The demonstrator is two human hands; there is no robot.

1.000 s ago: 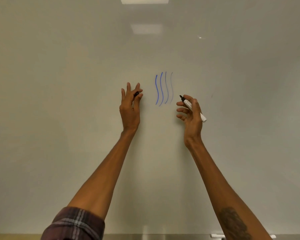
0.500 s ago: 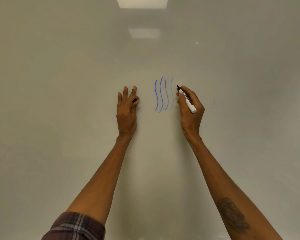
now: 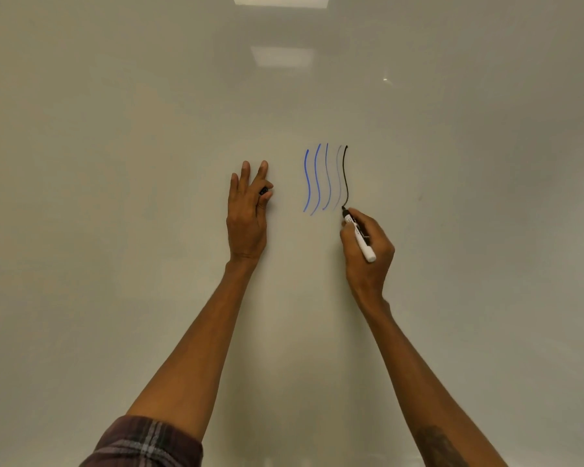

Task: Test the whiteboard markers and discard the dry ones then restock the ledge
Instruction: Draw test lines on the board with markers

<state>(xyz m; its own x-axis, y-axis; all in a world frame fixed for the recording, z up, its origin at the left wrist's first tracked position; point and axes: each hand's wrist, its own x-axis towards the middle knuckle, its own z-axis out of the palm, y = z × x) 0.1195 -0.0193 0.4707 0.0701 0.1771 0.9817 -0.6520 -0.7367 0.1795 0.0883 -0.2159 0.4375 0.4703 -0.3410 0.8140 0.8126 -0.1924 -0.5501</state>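
Note:
The whiteboard [image 3: 115, 197] fills the view. My right hand [image 3: 368, 251] grips a white marker with a black tip [image 3: 359, 237], its tip touching the board at the bottom of a dark black wavy line [image 3: 345, 176]. To the left of that line are several blue wavy lines [image 3: 316, 180], the rightmost one faint. My left hand [image 3: 246, 210] rests against the board with its fingers spread, pinching a small black marker cap [image 3: 263, 191] between thumb and forefinger.
Ceiling lights [image 3: 282, 57] reflect in the upper part of the board. A plaid sleeve [image 3: 142, 443] covers my left upper arm. The ledge is out of view.
My right hand brought the marker to the board beside the blue lines and drew a black wavy line downward. My left hand lowered slightly, still holding the cap.

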